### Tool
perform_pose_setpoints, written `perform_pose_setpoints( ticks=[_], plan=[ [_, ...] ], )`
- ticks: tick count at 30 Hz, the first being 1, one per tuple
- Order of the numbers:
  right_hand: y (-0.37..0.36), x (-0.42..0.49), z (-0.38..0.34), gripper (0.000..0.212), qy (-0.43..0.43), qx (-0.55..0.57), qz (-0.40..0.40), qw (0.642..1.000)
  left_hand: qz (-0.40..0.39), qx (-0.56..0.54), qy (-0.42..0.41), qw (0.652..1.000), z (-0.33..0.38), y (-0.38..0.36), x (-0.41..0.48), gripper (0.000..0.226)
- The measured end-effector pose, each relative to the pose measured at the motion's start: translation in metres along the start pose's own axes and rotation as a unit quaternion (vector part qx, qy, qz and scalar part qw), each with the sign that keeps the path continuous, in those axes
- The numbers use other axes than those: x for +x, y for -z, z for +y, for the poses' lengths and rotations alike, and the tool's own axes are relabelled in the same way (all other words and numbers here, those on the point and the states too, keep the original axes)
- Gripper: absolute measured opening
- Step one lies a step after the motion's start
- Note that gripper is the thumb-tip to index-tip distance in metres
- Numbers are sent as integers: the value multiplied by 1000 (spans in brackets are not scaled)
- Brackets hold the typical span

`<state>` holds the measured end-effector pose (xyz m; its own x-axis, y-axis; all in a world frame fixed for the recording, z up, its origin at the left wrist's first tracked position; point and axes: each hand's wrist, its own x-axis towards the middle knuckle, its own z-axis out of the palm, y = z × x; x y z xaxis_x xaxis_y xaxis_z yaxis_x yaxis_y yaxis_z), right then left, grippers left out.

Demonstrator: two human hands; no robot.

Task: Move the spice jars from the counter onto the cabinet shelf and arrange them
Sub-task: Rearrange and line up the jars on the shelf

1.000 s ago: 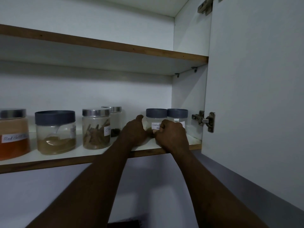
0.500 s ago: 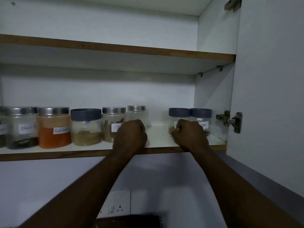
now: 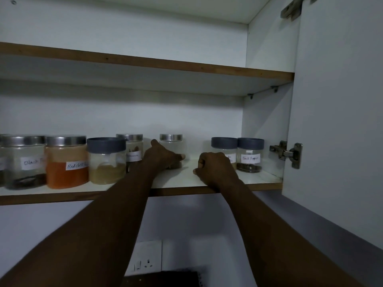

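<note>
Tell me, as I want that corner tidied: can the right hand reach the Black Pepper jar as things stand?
Probably yes: the right hand holds nothing, and the Black Pepper jar stands close by, its front unobstructed.

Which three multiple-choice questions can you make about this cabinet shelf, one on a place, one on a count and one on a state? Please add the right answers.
1. Where does the Black Pepper jar stand?
A. at the right end of the row
B. at the left end of the row
C. on the upper shelf

2. How many jars carry a dark grey lid?
A. one
B. three
C. six

3. How is the right hand?
A. flat, with straight fingers
B. gripping a lid
C. curled in a fist, holding nothing

Answers:
1 A: it is the last jar before the cabinet wall.
2 B: the tan powder jar, the jar behind the right hand and the Black Pepper jar have such lids.
3 C: the fist rests on the lower shelf, and no object shows in it.
</note>
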<state>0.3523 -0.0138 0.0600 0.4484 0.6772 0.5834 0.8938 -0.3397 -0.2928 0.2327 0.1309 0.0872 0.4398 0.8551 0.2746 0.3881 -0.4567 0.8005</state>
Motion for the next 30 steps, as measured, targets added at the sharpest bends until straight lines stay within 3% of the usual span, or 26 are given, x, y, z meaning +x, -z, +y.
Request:
perform_pose_setpoints(
  ticks=[2,9,12,15,17,18,21,23,25,28,30],
  plan=[
    [-1,-1,1,22,-9,18,10,1000,-4,-32,7,999,3,-8,7,120],
    [-4,-3,8,38,-39,72,34,996,53,26,-4,998,0,-34,19,103],
    [-7,-1,9,55,-45,81,47,995,-14,-65,-13,998,-3,-29,24,94],
    [-6,-1,8,73,-50,95,56,993,-131,-146,-67,978,-2,-24,17,50],
    [-5,-3,7,81,-48,104,64,991,-154,-161,-82,971,-2,-25,14,27],
    [-5,-4,7,83,-47,105,65,991,-157,-165,-86,970,-2,-25,14,26],
    [-5,-4,8,85,-37,105,57,992,-180,-188,-131,956,-2,-29,16,52],
    [-4,-4,9,76,-20,103,52,993,-181,-187,-158,952,-4,-34,16,71],
    [-3,-5,9,68,-10,107,52,993,-167,-171,-131,962,-5,-34,16,91],
    [-2,-6,10,64,-20,104,75,992,-172,-148,-120,966,-9,-35,23,92],
    [-3,-6,11,58,-26,102,93,990,-172,-122,-127,969,-9,-37,27,79]
  ],
)
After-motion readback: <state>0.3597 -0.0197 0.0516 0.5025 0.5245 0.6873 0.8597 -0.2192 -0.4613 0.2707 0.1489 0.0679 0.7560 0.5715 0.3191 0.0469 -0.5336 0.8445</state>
